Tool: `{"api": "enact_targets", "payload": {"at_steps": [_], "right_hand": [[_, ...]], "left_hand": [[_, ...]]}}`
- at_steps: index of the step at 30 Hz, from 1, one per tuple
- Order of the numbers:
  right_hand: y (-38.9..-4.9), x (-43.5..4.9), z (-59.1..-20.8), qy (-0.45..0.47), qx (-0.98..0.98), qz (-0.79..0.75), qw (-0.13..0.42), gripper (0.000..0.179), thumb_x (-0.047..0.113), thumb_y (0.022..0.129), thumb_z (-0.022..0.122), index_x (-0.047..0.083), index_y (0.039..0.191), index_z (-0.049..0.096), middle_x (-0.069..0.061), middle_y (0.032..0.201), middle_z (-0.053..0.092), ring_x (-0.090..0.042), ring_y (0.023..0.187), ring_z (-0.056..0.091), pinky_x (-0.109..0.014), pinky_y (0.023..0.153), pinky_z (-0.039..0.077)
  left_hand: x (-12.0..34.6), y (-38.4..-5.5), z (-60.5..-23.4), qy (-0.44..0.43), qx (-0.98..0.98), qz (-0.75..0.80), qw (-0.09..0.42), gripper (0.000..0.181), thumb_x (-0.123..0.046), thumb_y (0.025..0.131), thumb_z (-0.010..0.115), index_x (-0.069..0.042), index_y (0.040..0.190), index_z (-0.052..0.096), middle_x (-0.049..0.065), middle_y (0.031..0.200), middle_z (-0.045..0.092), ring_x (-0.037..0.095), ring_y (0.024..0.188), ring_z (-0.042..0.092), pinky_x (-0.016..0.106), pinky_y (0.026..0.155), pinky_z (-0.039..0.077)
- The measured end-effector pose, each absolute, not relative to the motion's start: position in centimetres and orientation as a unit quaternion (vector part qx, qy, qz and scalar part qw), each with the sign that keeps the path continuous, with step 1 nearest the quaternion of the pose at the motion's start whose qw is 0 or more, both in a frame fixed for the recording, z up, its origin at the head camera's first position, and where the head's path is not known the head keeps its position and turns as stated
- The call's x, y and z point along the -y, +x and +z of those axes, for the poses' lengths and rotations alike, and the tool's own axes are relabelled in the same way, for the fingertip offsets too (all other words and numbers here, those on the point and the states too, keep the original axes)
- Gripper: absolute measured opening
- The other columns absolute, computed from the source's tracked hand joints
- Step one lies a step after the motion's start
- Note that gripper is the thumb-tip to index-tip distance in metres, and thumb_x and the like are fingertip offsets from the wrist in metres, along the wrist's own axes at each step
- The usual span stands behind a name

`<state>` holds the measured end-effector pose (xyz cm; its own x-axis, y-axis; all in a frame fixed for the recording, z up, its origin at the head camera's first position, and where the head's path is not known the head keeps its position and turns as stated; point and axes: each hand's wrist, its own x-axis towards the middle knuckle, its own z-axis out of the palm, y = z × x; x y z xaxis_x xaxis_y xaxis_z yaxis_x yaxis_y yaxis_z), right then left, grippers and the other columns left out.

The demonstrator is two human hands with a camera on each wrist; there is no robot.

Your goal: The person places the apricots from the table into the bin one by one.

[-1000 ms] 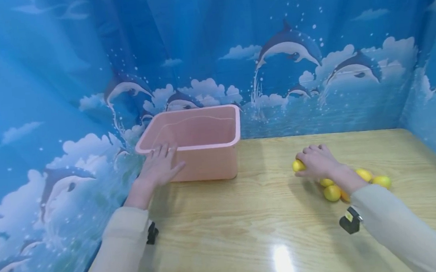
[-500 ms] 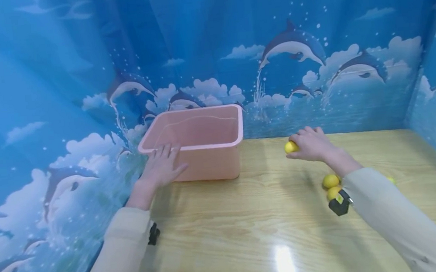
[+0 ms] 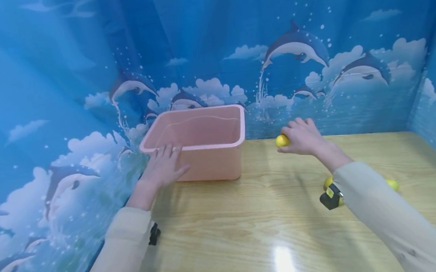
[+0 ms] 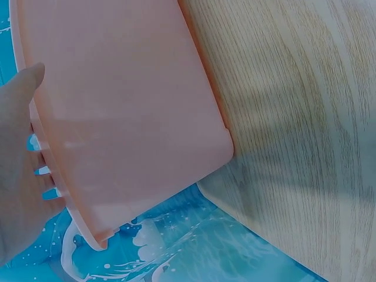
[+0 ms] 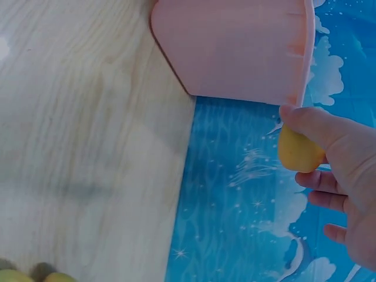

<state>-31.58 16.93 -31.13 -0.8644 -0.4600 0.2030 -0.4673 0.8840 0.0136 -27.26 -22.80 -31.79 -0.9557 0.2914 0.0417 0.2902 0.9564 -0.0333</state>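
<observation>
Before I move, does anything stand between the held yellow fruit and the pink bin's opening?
Nothing visible except the right rim of the pink bin separates the yellow fruit from the opening. The left hand rests on the front rim, off that path.

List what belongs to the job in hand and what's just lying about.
Likely in the job:
small rounded yellow fruit, held by the right hand
open pink rectangular plastic tub, left hand on its rim
other yellow fruits on the pale wood-grain table

Apparently just there:
black wrist-worn devices
blue dolphin-printed fabric curtain
</observation>
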Motion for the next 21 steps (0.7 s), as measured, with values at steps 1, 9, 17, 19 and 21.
{"api": "enact_targets", "payload": {"at_steps": [1, 9, 17, 19, 21], "right_hand": [[-31.7, -16.8, -30.9, 0.243, 0.964, 0.015, 0.103, 0.044, 0.041, 0.078, 0.071, 0.006, 0.104, 0.064, -0.01, 0.092, 0.057, -0.03, 0.09, 0.046, -0.049, 0.074, 0.035], [-32.2, -14.8, -28.6, 0.248, 0.963, 0.024, 0.102, 0.045, 0.039, 0.078, 0.071, 0.007, 0.109, 0.063, -0.011, 0.097, 0.058, -0.029, 0.091, 0.046, -0.05, 0.078, 0.035], [-33.0, -12.5, -27.5, 0.251, 0.962, 0.037, 0.099, 0.049, 0.041, 0.078, 0.071, 0.009, 0.114, 0.062, -0.009, 0.1, 0.058, -0.028, 0.093, 0.045, -0.049, 0.08, 0.035], [-33.2, -11.7, -27.3, 0.253, 0.962, 0.044, 0.096, 0.049, 0.041, 0.079, 0.071, 0.01, 0.115, 0.061, -0.009, 0.101, 0.058, -0.027, 0.094, 0.045, -0.048, 0.081, 0.035], [-33.4, -10.9, -27.1, 0.257, 0.961, 0.051, 0.094, 0.05, 0.042, 0.079, 0.07, 0.01, 0.115, 0.061, -0.009, 0.102, 0.058, -0.027, 0.095, 0.044, -0.048, 0.081, 0.035]], "left_hand": [[22.8, -27.3, -31.8, -0.147, 0.989, 0.016, 0.023, 0.078, -0.05, 0.095, 0.041, -0.007, 0.149, 0.004, 0.023, 0.152, 0.004, 0.039, 0.139, 0.003, 0.054, 0.11, 0.007], [22.8, -27.4, -31.6, -0.149, 0.988, 0.013, 0.021, 0.081, -0.054, 0.093, 0.04, -0.008, 0.15, 0.004, 0.022, 0.153, 0.004, 0.039, 0.139, 0.003, 0.054, 0.11, 0.006], [22.8, -27.2, -31.7, -0.153, 0.988, 0.003, 0.021, 0.082, -0.055, 0.093, 0.039, -0.009, 0.15, 0.003, 0.022, 0.153, 0.003, 0.039, 0.139, 0.001, 0.053, 0.111, 0.004], [22.9, -27.2, -31.8, -0.153, 0.988, 0.003, 0.023, 0.082, -0.056, 0.093, 0.039, -0.009, 0.15, 0.003, 0.022, 0.153, 0.003, 0.039, 0.139, 0.002, 0.053, 0.111, 0.004], [23.0, -27.1, -31.8, -0.15, 0.988, 0.002, 0.024, 0.082, -0.056, 0.093, 0.039, -0.009, 0.15, 0.002, 0.022, 0.153, 0.003, 0.038, 0.139, 0.002, 0.053, 0.111, 0.004]]}}
